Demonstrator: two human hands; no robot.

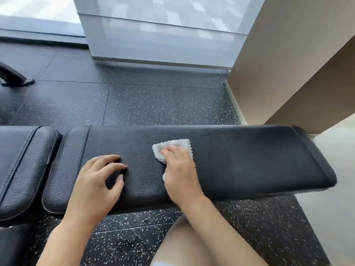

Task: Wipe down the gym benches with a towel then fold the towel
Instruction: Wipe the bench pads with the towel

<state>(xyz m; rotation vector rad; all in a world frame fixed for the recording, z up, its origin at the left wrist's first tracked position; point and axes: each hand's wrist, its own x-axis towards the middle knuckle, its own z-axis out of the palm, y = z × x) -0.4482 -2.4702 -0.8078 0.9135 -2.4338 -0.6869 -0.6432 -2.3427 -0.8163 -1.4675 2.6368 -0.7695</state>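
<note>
A long black padded gym bench [249, 160] runs across the middle of the view. A small white towel [178, 145] lies bunched on the pad near its centre. My right hand [180, 171] lies flat on top of the towel and presses it onto the leather, covering most of it. To its left my left hand [98, 181] rests on the bare pad, fingers loosely bent, touching the leather and holding nothing.
A second black pad [21, 166] adjoins the bench at the left. Dark speckled rubber floor [153, 104] lies beyond and below. A beige wall corner [288, 73] stands at right, a glass panel [163, 35] behind, a black machine foot [13, 77] far left. My bare knee [192, 246] is below.
</note>
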